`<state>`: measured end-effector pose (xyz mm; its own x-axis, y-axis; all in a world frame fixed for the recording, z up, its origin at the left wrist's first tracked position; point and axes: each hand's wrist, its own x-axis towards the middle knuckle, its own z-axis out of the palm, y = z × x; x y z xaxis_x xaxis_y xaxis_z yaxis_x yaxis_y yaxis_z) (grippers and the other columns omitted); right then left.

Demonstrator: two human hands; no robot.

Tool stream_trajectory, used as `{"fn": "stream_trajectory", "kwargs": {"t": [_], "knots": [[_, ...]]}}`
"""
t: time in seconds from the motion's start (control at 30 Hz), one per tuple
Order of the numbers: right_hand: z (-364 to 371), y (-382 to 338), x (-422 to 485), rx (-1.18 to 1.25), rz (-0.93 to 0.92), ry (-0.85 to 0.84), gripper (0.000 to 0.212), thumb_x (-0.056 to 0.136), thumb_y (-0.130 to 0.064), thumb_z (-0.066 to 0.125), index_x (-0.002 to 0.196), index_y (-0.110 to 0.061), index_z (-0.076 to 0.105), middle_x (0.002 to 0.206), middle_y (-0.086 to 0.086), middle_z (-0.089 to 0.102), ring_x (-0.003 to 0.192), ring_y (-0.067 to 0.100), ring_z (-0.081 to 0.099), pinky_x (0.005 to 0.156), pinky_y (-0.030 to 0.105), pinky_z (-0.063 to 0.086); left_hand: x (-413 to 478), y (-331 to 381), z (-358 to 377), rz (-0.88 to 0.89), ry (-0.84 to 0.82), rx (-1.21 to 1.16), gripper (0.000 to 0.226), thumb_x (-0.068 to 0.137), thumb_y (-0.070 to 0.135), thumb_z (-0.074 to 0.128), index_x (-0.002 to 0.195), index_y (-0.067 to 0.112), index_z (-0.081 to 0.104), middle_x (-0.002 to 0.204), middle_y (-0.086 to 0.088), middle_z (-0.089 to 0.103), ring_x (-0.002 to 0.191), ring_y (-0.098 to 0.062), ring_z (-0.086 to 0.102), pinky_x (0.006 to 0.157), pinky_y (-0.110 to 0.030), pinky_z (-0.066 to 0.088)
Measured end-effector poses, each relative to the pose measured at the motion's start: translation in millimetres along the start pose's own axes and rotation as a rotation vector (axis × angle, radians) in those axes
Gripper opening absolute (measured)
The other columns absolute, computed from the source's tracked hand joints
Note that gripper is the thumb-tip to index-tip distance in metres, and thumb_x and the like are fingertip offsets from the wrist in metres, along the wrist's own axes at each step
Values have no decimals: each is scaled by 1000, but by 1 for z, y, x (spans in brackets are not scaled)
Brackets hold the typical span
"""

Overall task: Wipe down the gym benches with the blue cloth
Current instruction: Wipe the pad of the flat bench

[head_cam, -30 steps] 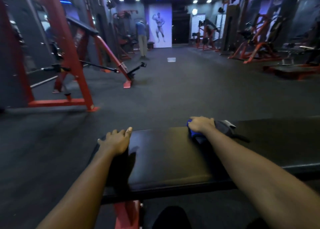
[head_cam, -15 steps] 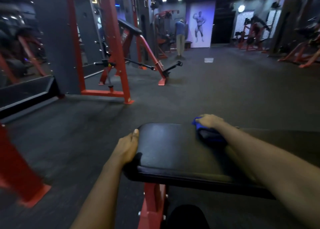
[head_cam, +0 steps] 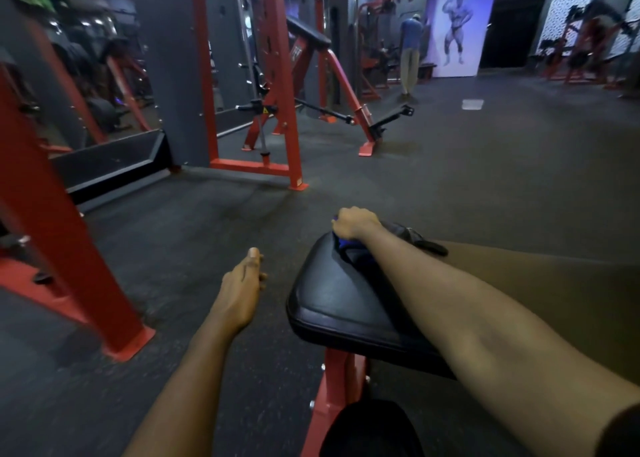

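A black padded gym bench [head_cam: 325,304] on a red frame runs from the lower middle off to the right. My right hand [head_cam: 355,222] grips the blue cloth [head_cam: 343,243] at the far left corner of the pad, and most of the cloth is hidden under the hand. My left hand [head_cam: 242,283] hangs in the air to the left of the bench end, apart from the pad, fingers relaxed and holding nothing.
A thick red upright [head_cam: 62,249] with a foot plate stands on the floor at the left. A red rack [head_cam: 277,86] with a bar is further back. A person in a blue shirt [head_cam: 411,51] stands far off by a poster. Dark rubber floor lies between.
My left hand has let go of the bench end and moved off to the left. My right hand with the cloth has slid to the far left corner of the pad. The view has swung left.
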<state>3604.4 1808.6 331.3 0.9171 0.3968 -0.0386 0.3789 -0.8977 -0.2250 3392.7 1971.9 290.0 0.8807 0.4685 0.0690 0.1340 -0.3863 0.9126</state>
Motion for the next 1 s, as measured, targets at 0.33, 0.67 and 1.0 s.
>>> {"fn": "stream_trajectory", "kwargs": {"t": [0.33,0.67,1.0], "knots": [[19,-77,-42,-216,-479,-173,34,98,-35,49,124,-23,67,129,13,66,119,33,60,94,34,46,19,-10,-9,94,197,56,68,102,60,17,119,15,65,87,-8,67,88,-25,65,89,-46,52],[15,-86,-43,-281,-289,-203,48,92,-37,41,136,-28,59,149,6,51,137,30,47,112,58,24,23,-15,-19,47,202,73,67,100,63,14,107,20,65,85,-10,65,83,-24,62,82,-43,52],[68,-92,-203,-487,-546,91,41,97,-36,47,135,-23,57,147,9,48,147,31,23,113,73,3,41,4,-18,15,-11,87,70,100,65,12,102,23,67,93,-9,70,78,-22,62,71,-38,47]]}}
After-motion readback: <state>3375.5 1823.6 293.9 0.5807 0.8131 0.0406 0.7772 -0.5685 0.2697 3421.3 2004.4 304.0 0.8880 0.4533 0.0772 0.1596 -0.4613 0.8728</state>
